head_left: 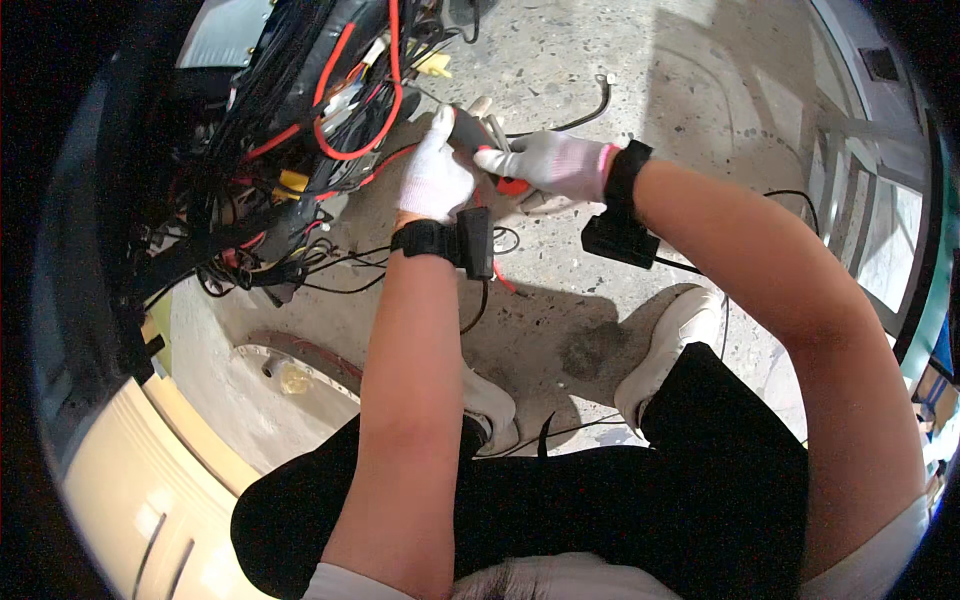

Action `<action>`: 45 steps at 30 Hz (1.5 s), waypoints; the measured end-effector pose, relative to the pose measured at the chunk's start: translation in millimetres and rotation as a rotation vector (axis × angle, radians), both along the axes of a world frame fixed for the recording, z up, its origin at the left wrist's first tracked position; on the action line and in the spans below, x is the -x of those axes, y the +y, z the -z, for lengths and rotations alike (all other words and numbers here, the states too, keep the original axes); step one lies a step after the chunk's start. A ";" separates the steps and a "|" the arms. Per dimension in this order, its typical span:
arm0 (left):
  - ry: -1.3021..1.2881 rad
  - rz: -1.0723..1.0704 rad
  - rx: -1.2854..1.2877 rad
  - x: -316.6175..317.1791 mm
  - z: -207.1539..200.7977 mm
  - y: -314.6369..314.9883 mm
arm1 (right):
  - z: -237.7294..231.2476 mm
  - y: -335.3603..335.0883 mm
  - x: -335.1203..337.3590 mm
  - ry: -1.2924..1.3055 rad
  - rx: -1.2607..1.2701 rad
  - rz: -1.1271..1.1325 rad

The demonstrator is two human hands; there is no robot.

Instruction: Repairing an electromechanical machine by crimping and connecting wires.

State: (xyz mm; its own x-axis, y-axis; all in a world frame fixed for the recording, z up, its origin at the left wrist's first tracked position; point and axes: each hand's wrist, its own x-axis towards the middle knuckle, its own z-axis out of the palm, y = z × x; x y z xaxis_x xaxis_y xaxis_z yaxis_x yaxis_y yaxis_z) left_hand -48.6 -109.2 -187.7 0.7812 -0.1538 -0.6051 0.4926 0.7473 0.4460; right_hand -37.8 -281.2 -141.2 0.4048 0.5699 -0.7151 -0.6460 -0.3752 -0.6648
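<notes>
We pinched a dark piece (470, 132) with our left hand (434, 178) and right hand (562, 165). A red cable (399, 88) looped just beyond the left.

The wire bundle (262, 110) lies left of your left hand (434, 178); your right shoe (676, 342) rests on the floor (560, 50).

Cream panel (115, 480) with two slots sits lower left, whitish curved piece (325, 379) near it. Speckled floor (560, 60) spans the middle. Grey frame (870, 160) stands at right, teal strip (929, 245) beside it.
</notes>
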 end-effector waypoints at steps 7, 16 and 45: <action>-0.004 0.142 -0.519 1.0 -12.4 -14.8 | -6.2 -1.2 -11.4 -1.034 0.713 -0.286; -0.134 0.114 -0.261 5.9 1.6 -11.9 | -7.4 -7.3 -9.2 0.029 0.028 0.028; 0.226 0.119 -0.385 -2.8 -7.4 -33.6 | -14.8 11.4 -4.7 -1.114 0.655 -0.473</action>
